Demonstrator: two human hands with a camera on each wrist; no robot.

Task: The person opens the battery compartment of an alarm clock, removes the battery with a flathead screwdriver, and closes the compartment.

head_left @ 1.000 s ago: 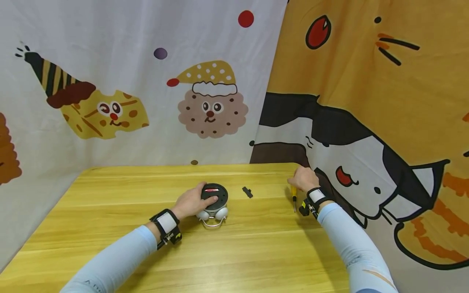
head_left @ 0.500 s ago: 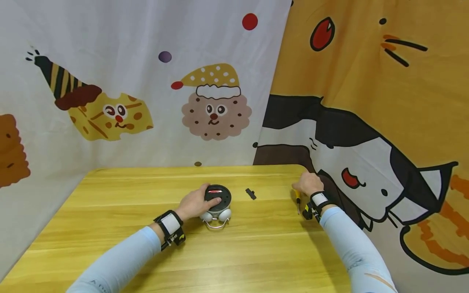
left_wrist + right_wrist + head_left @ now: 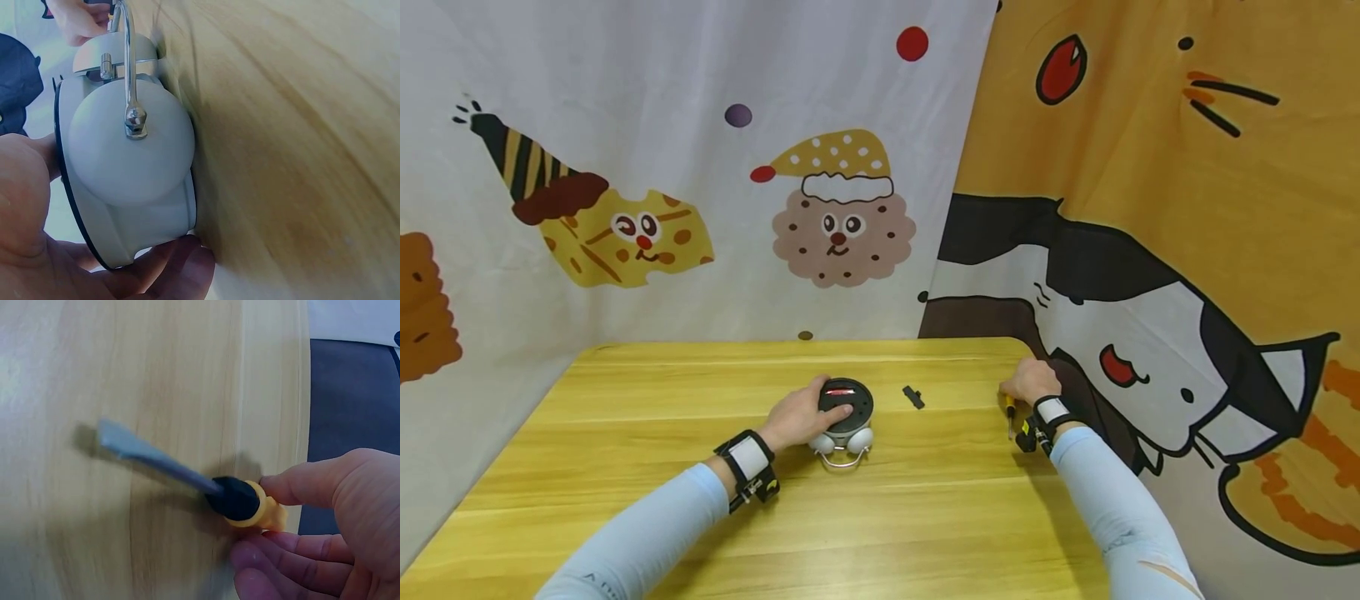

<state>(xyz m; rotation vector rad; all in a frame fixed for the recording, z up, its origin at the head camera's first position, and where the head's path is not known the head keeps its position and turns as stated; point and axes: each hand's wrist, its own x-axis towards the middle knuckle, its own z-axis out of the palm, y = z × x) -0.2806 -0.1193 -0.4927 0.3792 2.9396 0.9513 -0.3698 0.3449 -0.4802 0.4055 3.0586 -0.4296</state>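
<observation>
My left hand (image 3: 797, 417) grips a twin-bell alarm clock (image 3: 853, 421) that lies face down on the table, thumb over its black back. A red battery (image 3: 840, 392) shows in a slot in that back. In the left wrist view, the clock's white bell (image 3: 131, 144) and metal handle face the camera, and fingers hold the casing's side. Near the table's right edge, my right hand (image 3: 1033, 381) holds a flat-blade screwdriver (image 3: 1011, 411) by its yellow handle. In the right wrist view, thumb and fingers are round the handle (image 3: 272, 512), with the blade (image 3: 150, 450) pointing away from the hand.
A small black plastic piece, like a battery cover (image 3: 913, 397), lies between the two hands. The wooden table (image 3: 880, 533) ends at the right just past the screwdriver. Cartoon-printed curtains (image 3: 700, 308) hang behind and beside it.
The head view has shifted slightly. My right hand has come down a little and slightly nearer with the screwdriver. My left hand and the clock keep their place.
</observation>
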